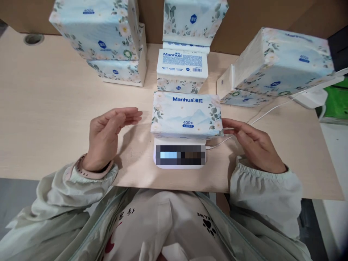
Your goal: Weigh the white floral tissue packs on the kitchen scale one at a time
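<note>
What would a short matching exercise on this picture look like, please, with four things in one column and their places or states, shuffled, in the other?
Column one
1. Pink wristband
2. Left hand
3. White device
4. Right hand

Column two
A. Partly covered by the nearest tissue pack, with a white cable at its side
B. Fingertips at the right end of that pack
C. Worn around the left wrist
D. Holding nothing, with a clear gap to that pack

Right pairs: 1-C, 2-D, 3-A, 4-B

Tissue pack [187,114] between two hands [108,136].
</note>
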Demonstrator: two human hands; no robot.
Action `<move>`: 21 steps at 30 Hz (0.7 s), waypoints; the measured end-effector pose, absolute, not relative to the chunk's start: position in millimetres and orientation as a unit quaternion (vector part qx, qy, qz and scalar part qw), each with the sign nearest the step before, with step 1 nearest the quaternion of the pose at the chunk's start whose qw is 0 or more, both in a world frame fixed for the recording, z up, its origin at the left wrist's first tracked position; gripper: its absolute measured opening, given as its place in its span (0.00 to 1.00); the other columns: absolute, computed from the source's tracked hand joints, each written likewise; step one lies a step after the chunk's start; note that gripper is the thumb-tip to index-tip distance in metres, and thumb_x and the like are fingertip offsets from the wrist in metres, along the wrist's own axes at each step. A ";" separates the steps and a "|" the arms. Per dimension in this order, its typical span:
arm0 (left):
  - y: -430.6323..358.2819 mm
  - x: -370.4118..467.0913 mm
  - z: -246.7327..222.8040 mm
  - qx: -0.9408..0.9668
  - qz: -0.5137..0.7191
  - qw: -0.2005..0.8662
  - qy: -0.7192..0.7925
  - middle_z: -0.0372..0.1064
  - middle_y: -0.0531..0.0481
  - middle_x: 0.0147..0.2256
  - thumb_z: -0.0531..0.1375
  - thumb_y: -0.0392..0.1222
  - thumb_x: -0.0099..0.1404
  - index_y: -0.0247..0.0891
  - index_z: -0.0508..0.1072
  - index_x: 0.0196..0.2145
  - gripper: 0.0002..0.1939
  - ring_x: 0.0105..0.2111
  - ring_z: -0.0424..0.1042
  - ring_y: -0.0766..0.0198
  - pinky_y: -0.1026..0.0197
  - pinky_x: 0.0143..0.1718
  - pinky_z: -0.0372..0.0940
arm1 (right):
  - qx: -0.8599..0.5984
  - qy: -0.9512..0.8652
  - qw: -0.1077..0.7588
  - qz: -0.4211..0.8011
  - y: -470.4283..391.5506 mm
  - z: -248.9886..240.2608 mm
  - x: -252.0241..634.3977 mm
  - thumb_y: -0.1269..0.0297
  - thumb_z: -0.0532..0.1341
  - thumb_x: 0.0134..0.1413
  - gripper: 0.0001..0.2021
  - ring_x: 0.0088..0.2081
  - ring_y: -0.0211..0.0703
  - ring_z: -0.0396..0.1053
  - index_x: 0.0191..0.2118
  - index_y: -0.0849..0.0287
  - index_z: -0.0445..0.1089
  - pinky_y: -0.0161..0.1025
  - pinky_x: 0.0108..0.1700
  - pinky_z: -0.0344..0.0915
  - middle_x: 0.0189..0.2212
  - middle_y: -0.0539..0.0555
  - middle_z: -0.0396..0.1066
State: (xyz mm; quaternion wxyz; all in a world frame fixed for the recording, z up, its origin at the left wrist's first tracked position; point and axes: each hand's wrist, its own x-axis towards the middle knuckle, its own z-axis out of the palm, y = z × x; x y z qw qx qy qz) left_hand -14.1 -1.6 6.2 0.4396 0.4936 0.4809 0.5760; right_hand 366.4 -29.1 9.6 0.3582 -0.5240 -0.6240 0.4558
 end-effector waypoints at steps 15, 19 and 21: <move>43.0 5.2 33.0 0.637 0.536 0.459 0.311 0.76 0.50 0.65 0.64 0.59 0.77 0.49 0.83 0.60 0.21 0.70 0.72 0.47 0.40 0.73 0.68 | -0.440 -0.695 0.410 0.393 9.1 35.2 310.8 0.36 0.66 0.64 0.34 0.79 0.54 0.58 0.72 0.40 0.67 0.61 0.80 0.58 0.77 0.48 0.61; 120.0 21.8 32.0 0.586 0.565 0.482 0.325 0.79 0.47 0.60 0.68 0.56 0.73 0.43 0.83 0.49 0.16 0.66 0.75 0.52 0.48 0.69 0.70 | -0.440 -0.697 0.467 0.321 79.3 29.4 292.7 0.28 0.63 0.61 0.36 0.75 0.55 0.65 0.66 0.42 0.71 0.60 0.77 0.64 0.72 0.52 0.69; 151.3 32.3 27.3 0.551 0.548 0.506 0.373 0.81 0.49 0.57 0.65 0.45 0.76 0.43 0.82 0.47 0.07 0.60 0.79 0.59 0.53 0.65 0.73 | -0.436 -0.689 0.484 0.319 113.5 16.0 288.1 0.24 0.63 0.57 0.39 0.72 0.55 0.68 0.65 0.44 0.71 0.58 0.75 0.66 0.70 0.54 0.72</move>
